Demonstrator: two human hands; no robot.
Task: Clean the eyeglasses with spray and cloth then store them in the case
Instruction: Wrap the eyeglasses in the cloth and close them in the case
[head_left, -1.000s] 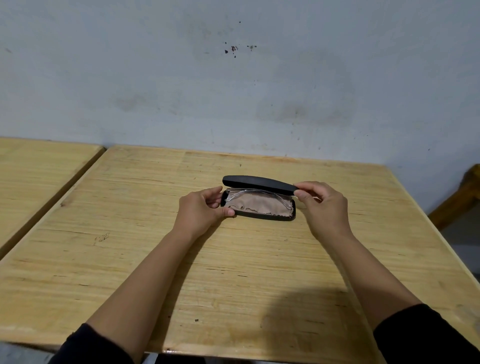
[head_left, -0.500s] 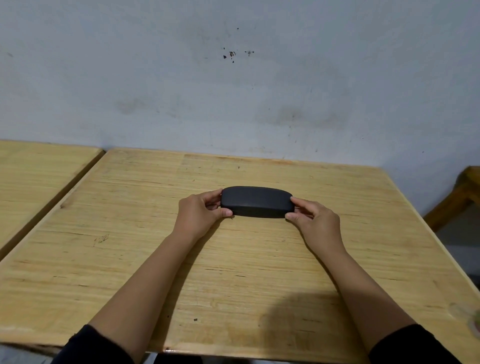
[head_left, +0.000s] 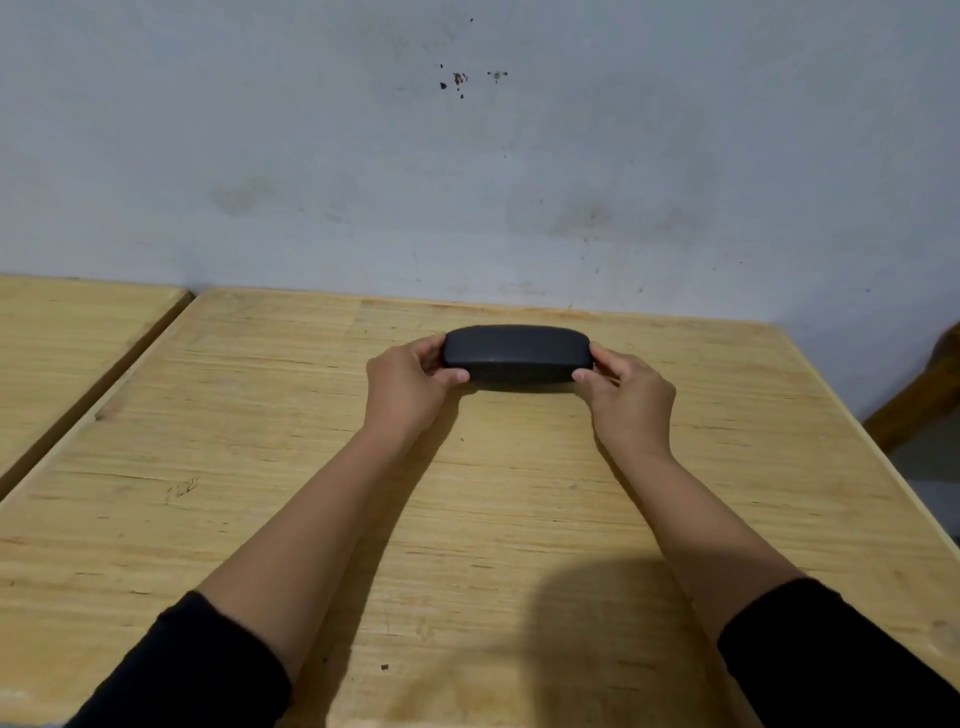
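A black oval eyeglass case (head_left: 517, 354) lies closed on the wooden table (head_left: 467, 519), near its far edge. My left hand (head_left: 408, 387) grips the case's left end, thumb in front and fingers behind. My right hand (head_left: 631, 395) grips the right end the same way. The eyeglasses are hidden inside the closed case. No spray bottle or cloth is in view.
A second wooden table (head_left: 67, 338) stands to the left across a narrow gap. A grey stained wall (head_left: 467, 182) rises right behind the table. A brown wooden piece of furniture (head_left: 919, 400) shows at the right edge.
One second ago the case lid stood open, showing the glasses on a tan lining. The lid has come down shut, and both hands now hold the case's ends.
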